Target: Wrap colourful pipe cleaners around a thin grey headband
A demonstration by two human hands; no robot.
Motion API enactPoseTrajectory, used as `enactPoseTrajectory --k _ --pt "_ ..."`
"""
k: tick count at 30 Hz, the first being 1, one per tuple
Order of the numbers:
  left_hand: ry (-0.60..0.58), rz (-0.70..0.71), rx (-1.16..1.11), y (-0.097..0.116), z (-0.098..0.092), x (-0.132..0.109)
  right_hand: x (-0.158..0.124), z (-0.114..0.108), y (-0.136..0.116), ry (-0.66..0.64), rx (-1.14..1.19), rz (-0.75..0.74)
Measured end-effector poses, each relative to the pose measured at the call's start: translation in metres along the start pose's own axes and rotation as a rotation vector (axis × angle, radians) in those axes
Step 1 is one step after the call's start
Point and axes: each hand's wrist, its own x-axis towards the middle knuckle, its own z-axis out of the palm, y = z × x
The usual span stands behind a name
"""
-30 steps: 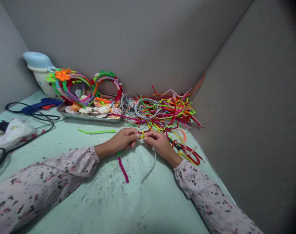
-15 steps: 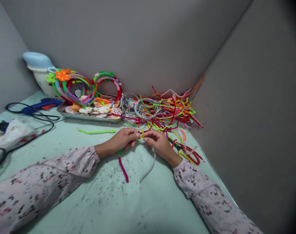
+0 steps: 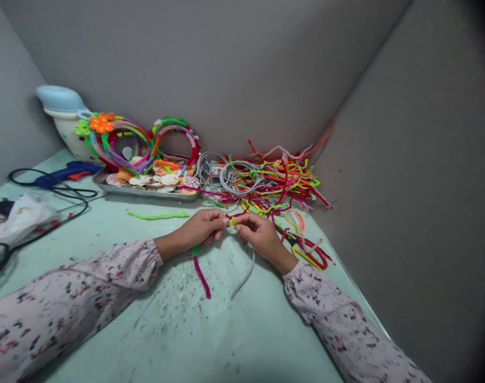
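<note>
My left hand [image 3: 200, 230] and my right hand [image 3: 257, 234] meet at the middle of the pale green table [image 3: 174, 330], fingers pinched together. Between the fingertips sits a yellow pipe cleaner [image 3: 231, 221] wound on a thin grey headband [image 3: 247, 271], whose bare end curves down toward me under my right hand. A magenta pipe cleaner [image 3: 201, 275] with a green tip hangs from under my left hand onto the table. Both hands pinch the headband where the yellow wrap is.
A pile of coloured pipe cleaners [image 3: 278, 183] and bare grey headbands [image 3: 236, 178] fills the far right corner. A metal tray [image 3: 146, 190] holds shells and wrapped headbands [image 3: 118, 141]. A green pipe cleaner [image 3: 158, 215], blue glue gun [image 3: 64, 173], black cable [image 3: 42, 205] and plastic bag [image 3: 21, 215] lie left.
Hands stay nearly still; the fingertips shift slightly around the yellow wrap, and the headband's free end swings a little.
</note>
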Motion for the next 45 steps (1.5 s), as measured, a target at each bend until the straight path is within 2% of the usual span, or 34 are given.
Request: enactPoseTrajectory --k 13,22,25,34,45 --pt "0.004 -0.015 -0.016 0.001 0.000 -0.001 0.000 0.001 -0.002 0.040 -0.095 -0.080" --pt "0.002 -0.013 0.009 0.003 0.000 -0.001 -0.001 -0.001 -0.005 0.032 -0.240 -0.214" --pt "-0.004 -0.016 -0.003 0.002 0.000 -0.001 -0.001 -0.001 -0.004 0.009 -0.180 -0.157" --pt "-0.018 0.016 0.042 -0.002 0.001 0.000 0.003 -0.002 -0.011 -0.107 0.298 0.236" --pt "-0.048 0.037 0.108 0.001 0.002 -0.002 0.004 -0.004 -0.009 -0.227 0.302 0.275"
